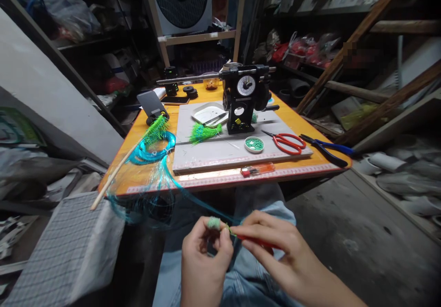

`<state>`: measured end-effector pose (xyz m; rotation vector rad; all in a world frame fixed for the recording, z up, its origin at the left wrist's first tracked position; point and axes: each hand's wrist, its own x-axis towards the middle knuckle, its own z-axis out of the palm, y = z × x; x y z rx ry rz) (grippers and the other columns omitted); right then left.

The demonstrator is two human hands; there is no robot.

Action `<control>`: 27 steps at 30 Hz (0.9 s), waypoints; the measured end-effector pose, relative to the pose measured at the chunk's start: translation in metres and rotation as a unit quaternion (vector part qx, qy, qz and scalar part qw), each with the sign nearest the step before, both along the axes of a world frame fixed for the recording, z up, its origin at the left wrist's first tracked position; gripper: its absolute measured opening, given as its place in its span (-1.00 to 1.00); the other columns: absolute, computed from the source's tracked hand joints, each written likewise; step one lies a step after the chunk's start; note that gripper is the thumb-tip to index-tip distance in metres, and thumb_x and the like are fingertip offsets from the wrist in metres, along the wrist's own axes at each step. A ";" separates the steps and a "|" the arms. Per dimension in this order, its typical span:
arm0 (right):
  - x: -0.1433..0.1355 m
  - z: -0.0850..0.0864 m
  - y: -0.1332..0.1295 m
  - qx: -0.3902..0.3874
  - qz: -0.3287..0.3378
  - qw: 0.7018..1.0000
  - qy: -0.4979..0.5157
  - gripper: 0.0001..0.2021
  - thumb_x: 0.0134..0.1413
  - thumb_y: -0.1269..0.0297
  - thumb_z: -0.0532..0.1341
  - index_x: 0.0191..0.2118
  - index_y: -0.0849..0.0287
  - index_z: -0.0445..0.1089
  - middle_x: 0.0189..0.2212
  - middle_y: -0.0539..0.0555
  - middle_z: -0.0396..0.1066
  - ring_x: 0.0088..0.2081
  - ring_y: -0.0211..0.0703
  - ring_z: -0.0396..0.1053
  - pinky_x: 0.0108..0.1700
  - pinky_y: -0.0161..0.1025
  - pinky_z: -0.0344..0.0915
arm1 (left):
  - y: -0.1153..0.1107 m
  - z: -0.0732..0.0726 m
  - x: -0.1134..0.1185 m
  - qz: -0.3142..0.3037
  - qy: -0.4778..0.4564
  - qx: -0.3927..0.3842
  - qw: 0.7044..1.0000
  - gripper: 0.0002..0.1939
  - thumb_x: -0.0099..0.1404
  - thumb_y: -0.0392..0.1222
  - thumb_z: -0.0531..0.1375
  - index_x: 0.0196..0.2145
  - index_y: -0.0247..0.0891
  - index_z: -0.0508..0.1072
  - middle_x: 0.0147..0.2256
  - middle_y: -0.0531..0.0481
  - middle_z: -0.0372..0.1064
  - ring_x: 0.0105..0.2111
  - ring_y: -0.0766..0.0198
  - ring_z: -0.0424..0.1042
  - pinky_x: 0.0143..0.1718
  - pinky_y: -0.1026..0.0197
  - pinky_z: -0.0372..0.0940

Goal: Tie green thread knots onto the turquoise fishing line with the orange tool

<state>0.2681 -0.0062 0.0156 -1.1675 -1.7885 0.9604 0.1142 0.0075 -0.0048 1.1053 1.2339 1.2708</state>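
Note:
Above my lap, my left hand [206,261] pinches a small green strand [228,229] between thumb and forefinger. Green tape [214,223] wraps that forefinger. My right hand [279,245] is closed on a slim red tool [263,241], its tip by the strand; its exact kind is hidden by the fingers. A teal line [200,201] runs from a coil of teal line [144,153] on the table toward my hands. Across the coil lies a wooden stick [117,169] with bright green bristly strands [155,130] at its far end.
On the grey board [206,153] are a black winding machine [241,100], a white tray [206,109], a green tuft [203,132], a dish of green beads [254,144] and red scissors [289,143]. Pliers [327,150] and an orange lighter [257,169] lie nearby.

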 end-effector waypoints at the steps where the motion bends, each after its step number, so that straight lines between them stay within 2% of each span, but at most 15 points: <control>1: 0.001 -0.001 -0.001 0.012 -0.009 1.000 -0.018 -0.72 0.25 0.42 0.13 0.00 0.04 0.45 -0.29 0.08 0.39 -0.31 -0.18 0.36 -0.30 -0.26 0.26 | -0.001 -0.001 0.001 0.000 0.034 0.014 0.999 -0.94 0.16 -0.29 0.23 -0.48 -0.25 0.44 -0.55 0.10 0.33 -0.55 0.36 0.27 -0.49 0.36 0.19; 3: 0.001 -0.002 -0.003 0.023 -0.038 0.999 -0.016 -0.69 0.26 0.44 0.09 0.05 0.07 0.40 -0.27 0.10 0.38 -0.31 -0.17 0.36 -0.31 -0.26 0.26 | -0.003 -0.002 0.002 -0.015 0.064 0.026 0.998 -0.93 0.15 -0.29 0.22 -0.48 -0.24 0.45 -0.56 0.09 0.33 -0.55 0.34 0.26 -0.48 0.33 0.19; 5: 0.003 -0.002 -0.004 0.013 -0.047 0.999 0.014 -0.71 0.27 0.43 0.10 0.04 0.06 0.40 -0.28 0.09 0.38 -0.29 -0.17 0.37 -0.30 -0.27 0.28 | -0.003 -0.001 0.002 -0.041 0.042 0.012 0.998 -0.92 0.16 -0.27 0.21 -0.49 -0.24 0.43 -0.57 0.09 0.31 -0.56 0.33 0.26 -0.50 0.33 0.18; 8: 0.008 0.001 -0.005 -0.003 0.002 1.000 0.017 -0.74 0.25 0.42 0.13 -0.03 0.03 0.44 -0.29 0.06 0.42 -0.28 -0.17 0.39 -0.26 -0.28 0.30 | -0.003 0.003 0.001 -0.057 0.025 0.002 0.998 -0.90 0.19 -0.26 0.18 -0.48 -0.22 0.40 -0.57 0.09 0.31 -0.56 0.31 0.28 -0.51 0.32 0.20; 10: 0.009 0.003 -0.005 0.017 0.026 0.999 -0.026 -0.71 0.24 0.45 0.12 -0.01 0.03 0.44 -0.28 0.08 0.42 -0.27 -0.15 0.39 -0.25 -0.25 0.31 | -0.003 0.005 0.001 -0.040 0.103 0.045 0.993 -0.90 0.19 -0.29 0.18 -0.48 -0.21 0.41 -0.57 0.08 0.31 -0.56 0.30 0.28 -0.49 0.30 0.20; 13: 0.007 0.001 -0.005 0.063 -0.008 0.996 -0.066 -0.64 0.24 0.50 0.07 0.08 0.07 0.37 -0.24 0.14 0.39 -0.25 -0.12 0.38 -0.23 -0.20 0.32 | -0.004 0.008 0.003 -0.003 0.221 0.132 0.966 -0.89 0.18 -0.33 0.20 -0.50 -0.23 0.42 -0.57 0.08 0.29 -0.55 0.29 0.28 -0.44 0.27 0.20; 15: 0.005 -0.001 -0.005 0.060 -0.035 0.997 -0.039 -0.65 0.25 0.49 0.07 0.08 0.06 0.35 -0.23 0.13 0.39 -0.24 -0.12 0.38 -0.22 -0.21 0.32 | -0.004 0.008 0.003 -0.011 0.200 0.121 0.972 -0.89 0.19 -0.32 0.19 -0.49 -0.22 0.42 -0.57 0.08 0.30 -0.55 0.29 0.30 -0.44 0.27 0.21; 18: 0.010 0.001 -0.002 0.038 0.004 0.999 -0.008 -0.68 0.26 0.46 0.10 0.05 0.03 0.38 -0.25 0.09 0.41 -0.25 -0.17 0.39 -0.25 -0.27 0.32 | -0.003 0.006 0.000 -0.066 0.102 0.045 0.992 -0.88 0.23 -0.26 0.15 -0.47 -0.20 0.39 -0.57 0.09 0.33 -0.55 0.29 0.31 -0.47 0.29 0.22; 20: 0.016 0.006 0.003 0.066 0.055 0.995 -0.052 -0.65 0.24 0.49 0.09 0.07 0.03 0.37 -0.25 0.09 0.42 -0.26 -0.18 0.39 -0.26 -0.28 0.31 | -0.001 0.004 -0.004 -0.085 0.082 0.023 0.993 -0.88 0.24 -0.24 0.15 -0.47 -0.20 0.38 -0.56 0.09 0.32 -0.54 0.28 0.32 -0.48 0.29 0.21; 22: 0.020 0.011 0.006 0.120 0.079 0.979 -0.143 -0.58 0.21 0.54 0.06 0.11 0.05 0.35 -0.25 0.11 0.43 -0.28 -0.16 0.39 -0.28 -0.27 0.30 | 0.002 0.002 -0.006 -0.087 0.099 0.020 0.991 -0.88 0.23 -0.23 0.15 -0.47 -0.21 0.37 -0.55 0.07 0.31 -0.52 0.27 0.32 -0.48 0.29 0.20; 25: 0.018 0.013 0.008 0.183 0.045 0.944 -0.269 -0.55 0.16 0.57 0.03 0.10 0.08 0.37 -0.27 0.14 0.46 -0.33 -0.12 0.38 -0.36 -0.26 0.28 | 0.005 0.001 -0.004 -0.063 0.148 0.039 0.986 -0.87 0.23 -0.24 0.16 -0.49 -0.21 0.37 -0.56 0.08 0.31 -0.53 0.28 0.29 -0.48 0.28 0.19; 27: 0.010 0.009 0.006 0.188 0.006 0.942 -0.278 -0.58 0.18 0.56 0.01 0.10 0.15 0.35 -0.25 0.18 0.45 -0.30 -0.07 0.39 -0.35 -0.23 0.31 | 0.005 0.002 -0.001 -0.016 0.188 0.082 0.979 -0.89 0.21 -0.28 0.18 -0.48 -0.20 0.38 -0.57 0.10 0.30 -0.55 0.30 0.27 -0.46 0.28 0.19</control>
